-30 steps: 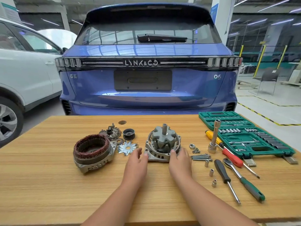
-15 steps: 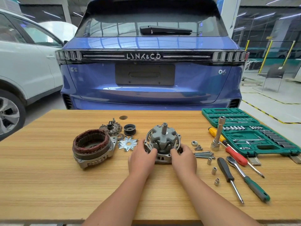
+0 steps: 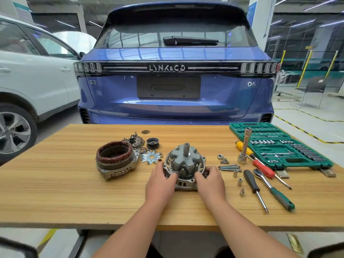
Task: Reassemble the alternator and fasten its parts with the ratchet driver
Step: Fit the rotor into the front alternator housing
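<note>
A grey alternator housing with its claw-pole rotor (image 3: 184, 161) and upright shaft stands mid-table. My left hand (image 3: 160, 180) grips its left rim, my right hand (image 3: 210, 180) grips its right rim, fingers curled over the edge. To the left lies the stator housing with copper windings (image 3: 115, 158). Behind it sit the rectifier part (image 3: 135, 141), a black pulley (image 3: 152, 143) and a silver fan plate (image 3: 150, 156). Long bolts (image 3: 229, 167), a nut (image 3: 220, 156) and small sockets (image 3: 239, 182) lie right of the rotor. The green-handled ratchet (image 3: 273, 189) lies further right.
An open green socket case (image 3: 279, 146) sits at the table's back right. An upright extension socket (image 3: 243, 148), a red and yellow screwdriver (image 3: 255, 159) and a black screwdriver (image 3: 254, 187) lie nearby. A blue car stands behind the table (image 3: 55, 183), a white car at left.
Both hands moved forward from the near edge of the housing and now curl round its left and right rim. The camera shifted slightly.
</note>
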{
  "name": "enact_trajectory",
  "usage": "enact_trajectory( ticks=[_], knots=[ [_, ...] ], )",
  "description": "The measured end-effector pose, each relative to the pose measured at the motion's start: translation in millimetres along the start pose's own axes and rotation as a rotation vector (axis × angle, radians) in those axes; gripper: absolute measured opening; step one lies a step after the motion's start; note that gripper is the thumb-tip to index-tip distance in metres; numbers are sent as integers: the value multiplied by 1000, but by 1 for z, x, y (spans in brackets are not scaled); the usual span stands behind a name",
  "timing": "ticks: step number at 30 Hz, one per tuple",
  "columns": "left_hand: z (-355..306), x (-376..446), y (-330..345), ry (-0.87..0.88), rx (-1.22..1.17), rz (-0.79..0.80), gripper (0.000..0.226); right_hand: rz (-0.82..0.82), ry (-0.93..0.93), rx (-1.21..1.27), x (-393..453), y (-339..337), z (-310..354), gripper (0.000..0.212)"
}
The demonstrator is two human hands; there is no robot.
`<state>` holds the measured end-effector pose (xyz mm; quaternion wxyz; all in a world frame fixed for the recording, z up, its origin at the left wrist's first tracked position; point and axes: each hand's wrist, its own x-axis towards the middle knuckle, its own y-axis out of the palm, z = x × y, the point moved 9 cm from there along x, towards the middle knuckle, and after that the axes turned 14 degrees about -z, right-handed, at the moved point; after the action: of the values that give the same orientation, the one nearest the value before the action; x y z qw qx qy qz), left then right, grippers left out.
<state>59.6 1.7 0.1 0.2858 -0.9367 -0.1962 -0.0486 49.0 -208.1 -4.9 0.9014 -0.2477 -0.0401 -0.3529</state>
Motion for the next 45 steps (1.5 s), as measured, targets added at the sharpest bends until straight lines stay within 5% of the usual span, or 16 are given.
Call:
enact_trajectory(
  ticks=[12, 18, 25, 30, 38, 45],
  knots=[
    [9, 5, 3, 46, 22, -30, 68, 17, 11, 43, 2, 3, -2, 16],
    [10, 14, -5, 41, -98, -115, 44, 25, 45, 78, 5, 4, -7, 19],
    [-3, 55, -11, 283, 171, -204, 41, -27, 26, 114, 6, -1, -5, 30],
    [13, 82, -11, 163, 210, -216, 42, -1, -26, 52, 6, 4, -1, 32],
    [23, 80, 0, 186, 570, -140, 43, 2, -54, -18, 11, 8, -3, 40],
    [24, 78, 2, 205, 643, -112, 42, 4, -57, 4, 9, 7, 2, 36]
  ],
)
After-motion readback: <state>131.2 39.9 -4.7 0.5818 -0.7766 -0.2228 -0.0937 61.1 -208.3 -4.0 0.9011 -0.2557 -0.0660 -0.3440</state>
